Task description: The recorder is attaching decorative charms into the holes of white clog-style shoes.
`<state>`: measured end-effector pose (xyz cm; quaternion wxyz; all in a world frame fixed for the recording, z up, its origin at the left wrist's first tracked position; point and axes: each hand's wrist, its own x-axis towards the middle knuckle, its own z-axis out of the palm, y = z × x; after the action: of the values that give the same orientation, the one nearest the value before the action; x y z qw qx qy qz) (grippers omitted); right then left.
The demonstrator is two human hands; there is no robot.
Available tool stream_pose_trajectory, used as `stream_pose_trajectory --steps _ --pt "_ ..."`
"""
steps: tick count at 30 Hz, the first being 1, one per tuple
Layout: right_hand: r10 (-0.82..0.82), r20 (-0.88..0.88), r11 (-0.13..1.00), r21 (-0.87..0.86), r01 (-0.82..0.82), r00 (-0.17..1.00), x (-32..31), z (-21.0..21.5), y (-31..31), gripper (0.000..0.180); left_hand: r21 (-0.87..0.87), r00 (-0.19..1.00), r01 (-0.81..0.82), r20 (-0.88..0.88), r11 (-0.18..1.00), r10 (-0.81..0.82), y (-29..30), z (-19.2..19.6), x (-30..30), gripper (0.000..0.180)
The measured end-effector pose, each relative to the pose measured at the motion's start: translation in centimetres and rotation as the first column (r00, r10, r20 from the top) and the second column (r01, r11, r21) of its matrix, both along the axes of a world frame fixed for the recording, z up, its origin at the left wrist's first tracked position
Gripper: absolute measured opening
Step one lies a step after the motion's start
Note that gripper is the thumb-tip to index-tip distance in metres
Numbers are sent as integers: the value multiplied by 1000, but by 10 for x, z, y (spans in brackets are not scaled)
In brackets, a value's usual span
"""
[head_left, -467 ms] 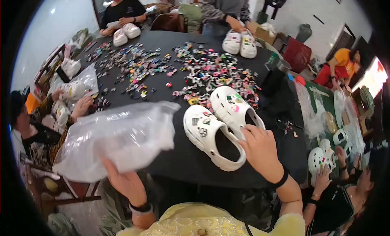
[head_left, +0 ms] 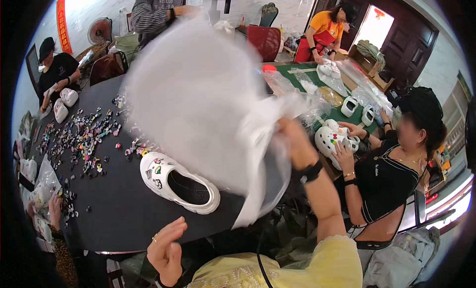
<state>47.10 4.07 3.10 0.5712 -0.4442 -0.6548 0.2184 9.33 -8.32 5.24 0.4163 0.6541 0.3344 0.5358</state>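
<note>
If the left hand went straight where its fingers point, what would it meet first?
Probably the white clog, though the height of the left hand over the table is unclear.

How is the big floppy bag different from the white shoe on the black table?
The bag is held up by the right hand, while the shoe sits on the black table. The bag is thin and looks blurred; the shoe looks sharper and keeps a rounded shape. The shoe has small decorations on its front, but the bag shows none. Both look whitish.
</note>
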Motion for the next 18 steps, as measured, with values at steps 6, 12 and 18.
stream_pose_trajectory --steps 6,12,18 --pt "307 -951 951 308 -21 -47 293 -4 -11 37 -80 963 -202 -196 976 183 14 -20 6 26" --pt "-336 -779 912 -410 -25 529 194 -19 10 36 -118 858 -487 -250 865 449 26 -55 20 78" --pt "195 -32 818 -545 -181 980 -26 1 29 49 -569 889 -396 -40 721 457 44 -80 56 114"
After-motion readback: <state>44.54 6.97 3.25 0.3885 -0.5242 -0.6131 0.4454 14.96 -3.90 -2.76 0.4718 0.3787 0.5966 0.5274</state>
